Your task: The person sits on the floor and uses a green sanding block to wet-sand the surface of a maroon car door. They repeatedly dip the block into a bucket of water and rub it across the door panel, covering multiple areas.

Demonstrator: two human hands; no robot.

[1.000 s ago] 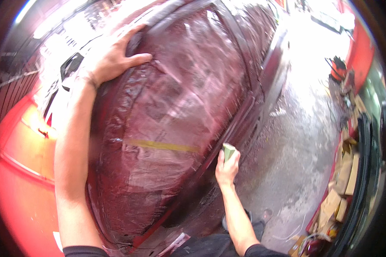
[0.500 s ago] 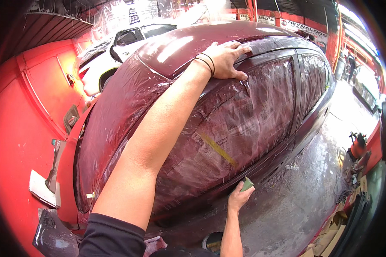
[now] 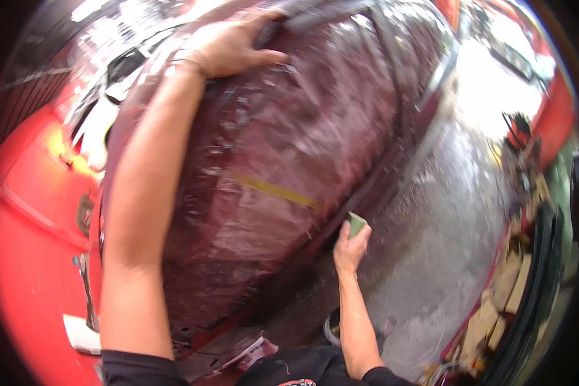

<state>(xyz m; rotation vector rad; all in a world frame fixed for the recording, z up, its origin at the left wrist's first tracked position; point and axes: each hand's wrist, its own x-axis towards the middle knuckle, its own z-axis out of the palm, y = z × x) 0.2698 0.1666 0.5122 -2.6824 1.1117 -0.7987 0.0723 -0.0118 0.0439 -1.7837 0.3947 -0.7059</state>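
My left hand (image 3: 238, 44) rests flat against the upper edge of a dark red car (image 3: 360, 212), above the side window, thumb spread from the fingers; it holds nothing, and motion blurs it a little. Masking sheet (image 3: 328, 96) covers the side window, wrinkled and dusted dark red, with a strip of yellow tape (image 3: 276, 190) across its lower part. Low beside the car's side, my right hand (image 3: 350, 251) grips a small green sanding pad (image 3: 356, 225) between thumb and fingers. The pad sits close to the lower door; whether it touches cannot be made out.
A white car (image 3: 98, 125) stands beyond, near the red wall (image 3: 26, 251). Cardboard pieces (image 3: 505, 283) and long black trim strips (image 3: 539, 270) lie along the right. Below my right arm a bucket-like container (image 3: 332, 327) partly shows on the grey floor (image 3: 431, 257).
The view has tilted down and swung right, so the car and both hands appear shifted left and up. My left hand stays on the upper edge; my right still grips the sanding pad.
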